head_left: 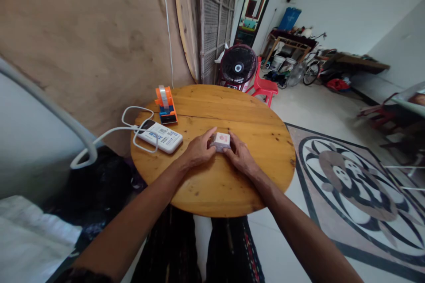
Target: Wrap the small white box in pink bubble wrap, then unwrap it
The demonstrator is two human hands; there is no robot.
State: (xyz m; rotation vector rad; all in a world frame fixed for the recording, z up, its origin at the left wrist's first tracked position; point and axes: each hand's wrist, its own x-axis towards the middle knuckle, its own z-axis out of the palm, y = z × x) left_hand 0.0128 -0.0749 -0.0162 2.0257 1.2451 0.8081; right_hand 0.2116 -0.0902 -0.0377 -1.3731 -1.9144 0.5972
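Small white-topped box (222,140), between left hand (200,148) and right hand (241,154) at the counter (214,192), grasped by both from opposite sides, presumably for steadiness; tape dispenser (171,114) beyond the left hand, probably set clear.

The only view comes from a camera worn on the head, above the near edge of the round wooden table (206,192). It faces forward and down. The left hand (201,149) and the right hand (241,154) are seen from above, near the centre, at arm's reach. The view is wide: it takes in the legs (229,247) below and the far white wall (341,4) above.
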